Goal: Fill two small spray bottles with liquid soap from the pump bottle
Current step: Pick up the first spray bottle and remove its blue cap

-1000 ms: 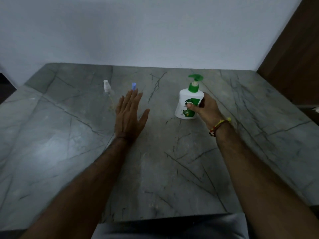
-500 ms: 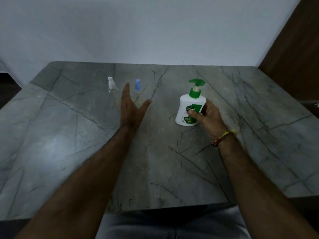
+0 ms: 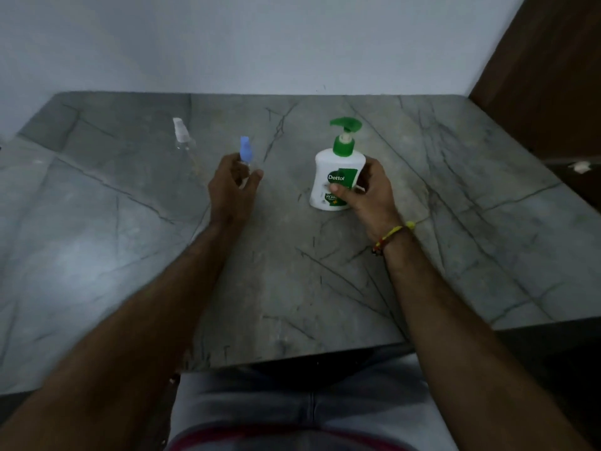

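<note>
Pump bottle [image 3: 338, 177], white with a green pump head, stands upright right of centre on the grey stone table [image 3: 455, 255]; our right hand [image 3: 367, 193] grips its body, thumb across the label. A second ago our left hand [image 3: 232, 190] lay flat and spread near the blue-capped spray bottle [image 3: 245, 151]; now its fingers curl around that bottle's clear body, with the blue cap showing above them. Whether the grip is fully closed we cannot tell, since the clear body is hard to make out. We judge that the first bottle is being taken up for uncapping, so no filling has begun. The white-capped spray bottle [image 3: 182, 135] stands untouched in the upper left, well apart from both hands.

Open tabletop lies between the hands and the near edge at the bottom of the frame, giving room to draw both bottles closer. The far edge meets the wall; the right edge is near a brown panel.
</note>
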